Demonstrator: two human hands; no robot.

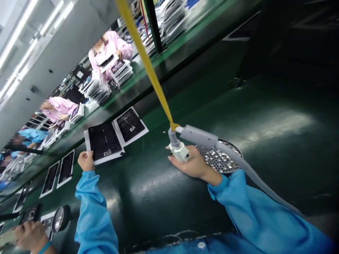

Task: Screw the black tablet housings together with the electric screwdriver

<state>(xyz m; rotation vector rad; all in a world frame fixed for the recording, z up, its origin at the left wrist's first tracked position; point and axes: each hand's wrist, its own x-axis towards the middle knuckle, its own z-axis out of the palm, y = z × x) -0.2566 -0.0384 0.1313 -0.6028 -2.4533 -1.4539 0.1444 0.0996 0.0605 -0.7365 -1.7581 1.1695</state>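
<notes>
My left hand grips the near corner of a white tray holding a black device panel on the dark green belt. A second tray with a black panel lies right beside it. My right hand is closed around a small white block with a grey fitting. A yellow hose runs up from that fitting. A grey flexible arm curves past my right wrist. Under my right hand sits a round perforated metal disc.
More trays with black panels lie along the belt to the left. A co-worker's hand holds a round magnifier at bottom left. People in pink and blue coats work by stacks of trays across the line.
</notes>
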